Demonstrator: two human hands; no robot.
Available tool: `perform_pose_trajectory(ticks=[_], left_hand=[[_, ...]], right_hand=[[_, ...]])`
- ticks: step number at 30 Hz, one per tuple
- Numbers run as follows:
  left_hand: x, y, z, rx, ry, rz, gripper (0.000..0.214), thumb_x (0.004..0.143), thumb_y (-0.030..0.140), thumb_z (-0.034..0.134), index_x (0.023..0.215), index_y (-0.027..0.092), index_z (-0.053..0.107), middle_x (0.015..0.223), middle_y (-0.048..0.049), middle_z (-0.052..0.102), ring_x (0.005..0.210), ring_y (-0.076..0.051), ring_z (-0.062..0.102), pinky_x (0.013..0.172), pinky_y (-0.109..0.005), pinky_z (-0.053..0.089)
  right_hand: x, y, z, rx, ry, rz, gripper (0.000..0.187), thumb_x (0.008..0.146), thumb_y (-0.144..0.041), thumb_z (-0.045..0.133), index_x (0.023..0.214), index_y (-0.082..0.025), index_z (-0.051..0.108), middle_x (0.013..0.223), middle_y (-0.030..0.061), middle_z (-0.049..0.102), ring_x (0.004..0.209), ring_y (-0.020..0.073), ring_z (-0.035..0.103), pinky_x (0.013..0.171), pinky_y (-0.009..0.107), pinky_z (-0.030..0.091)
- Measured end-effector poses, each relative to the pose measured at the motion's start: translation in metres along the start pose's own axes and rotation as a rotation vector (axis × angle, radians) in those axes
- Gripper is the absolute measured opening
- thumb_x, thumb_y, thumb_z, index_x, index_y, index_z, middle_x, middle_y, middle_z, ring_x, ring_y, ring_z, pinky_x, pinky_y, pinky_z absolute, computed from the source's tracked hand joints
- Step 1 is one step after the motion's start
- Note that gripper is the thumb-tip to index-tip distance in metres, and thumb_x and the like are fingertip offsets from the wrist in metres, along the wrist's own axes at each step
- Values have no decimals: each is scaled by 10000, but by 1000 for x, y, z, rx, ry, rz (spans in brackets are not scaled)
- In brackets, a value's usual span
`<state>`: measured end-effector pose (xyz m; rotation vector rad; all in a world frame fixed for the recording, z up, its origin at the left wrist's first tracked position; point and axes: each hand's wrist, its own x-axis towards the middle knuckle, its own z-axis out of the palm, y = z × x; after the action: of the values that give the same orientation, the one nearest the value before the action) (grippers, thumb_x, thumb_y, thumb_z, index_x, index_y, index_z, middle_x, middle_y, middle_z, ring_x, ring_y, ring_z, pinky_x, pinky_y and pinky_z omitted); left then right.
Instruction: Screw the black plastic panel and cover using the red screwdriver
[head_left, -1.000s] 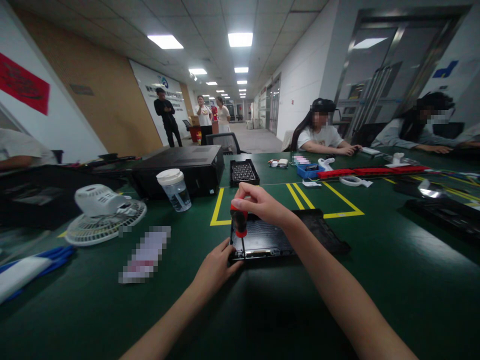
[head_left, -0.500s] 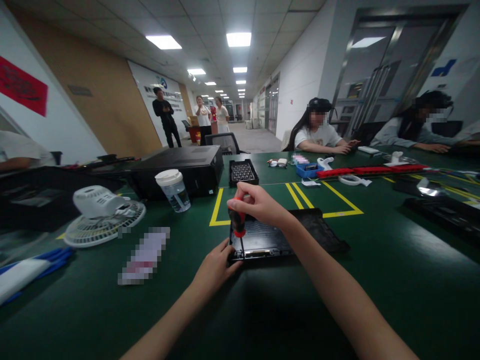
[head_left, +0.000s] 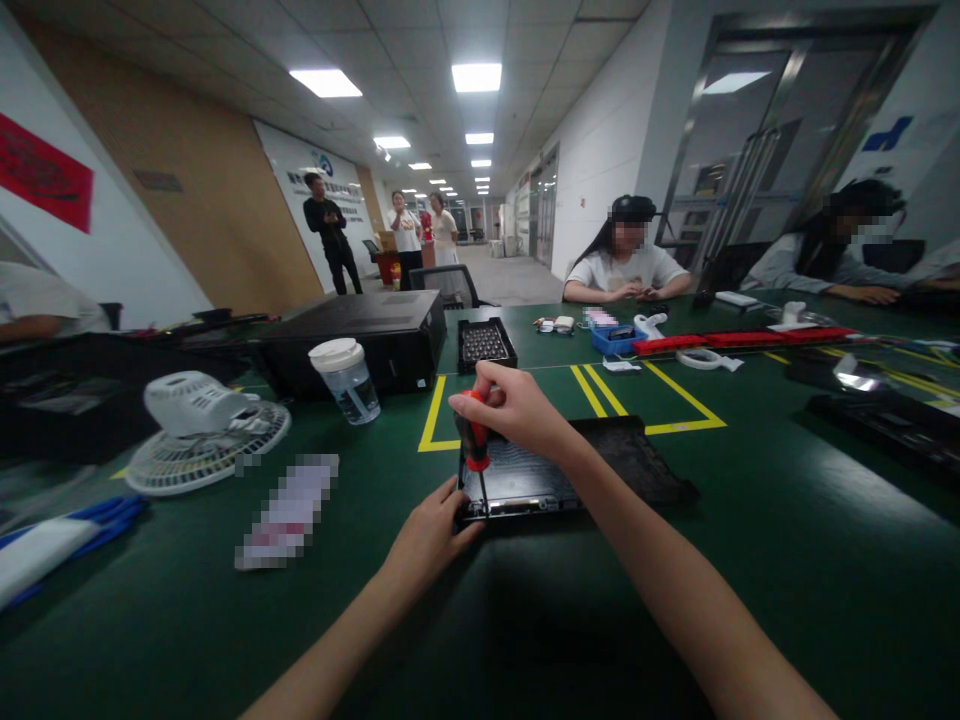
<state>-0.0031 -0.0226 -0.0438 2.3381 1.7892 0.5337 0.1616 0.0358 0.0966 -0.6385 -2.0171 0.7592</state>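
A black panel (head_left: 592, 465) with raised edges lies on the green table in front of me. My right hand (head_left: 517, 405) is closed around the handle of a red-and-black screwdriver (head_left: 475, 445). Its shaft points down, slightly tilted, and the tip meets the near left corner of the panel, where small metal parts run along the edge. What the tip touches is too small to make out. At that same corner my left hand (head_left: 435, 525) grips the panel's edge, thumb along the near side and fingers at the left side.
A lidded plastic cup (head_left: 346, 382), a white fan (head_left: 206, 430) and a black computer case (head_left: 360, 340) stand to the left. Beyond the panel sits a black tray (head_left: 487, 345). A blue box (head_left: 619, 340) and red strips (head_left: 742, 340) lie farther right. Other people sit across the table.
The screwdriver handle has tilted slightly left with my right hand, while its tip stays at the same corner. My left hand keeps its place. A person across the table has drawn their hands inward.
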Motion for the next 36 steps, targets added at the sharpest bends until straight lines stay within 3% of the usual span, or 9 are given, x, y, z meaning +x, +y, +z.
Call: perform_pose_trajectory(ticks=[15, 36], left_hand=[[1, 1, 0, -1, -18, -23, 290, 781, 351, 566, 1000, 166, 607, 1323, -139, 471, 1139, -263, 522, 963, -371, 412], [1, -1, 1, -7, -13, -18, 293, 776, 349, 569, 998, 162, 610, 1314, -152, 479, 1131, -271, 527, 965, -385, 410]], right_hand=[[-1, 2, 7, -239, 189, -36, 382, 763, -457, 551, 594, -185, 343, 507, -58, 403, 474, 65, 368, 491, 211, 265], [-3, -3, 15, -380, 272, -69, 399, 765, -451, 561, 601, -191, 307, 516, -61, 370, 479, 65, 329, 497, 217, 246]])
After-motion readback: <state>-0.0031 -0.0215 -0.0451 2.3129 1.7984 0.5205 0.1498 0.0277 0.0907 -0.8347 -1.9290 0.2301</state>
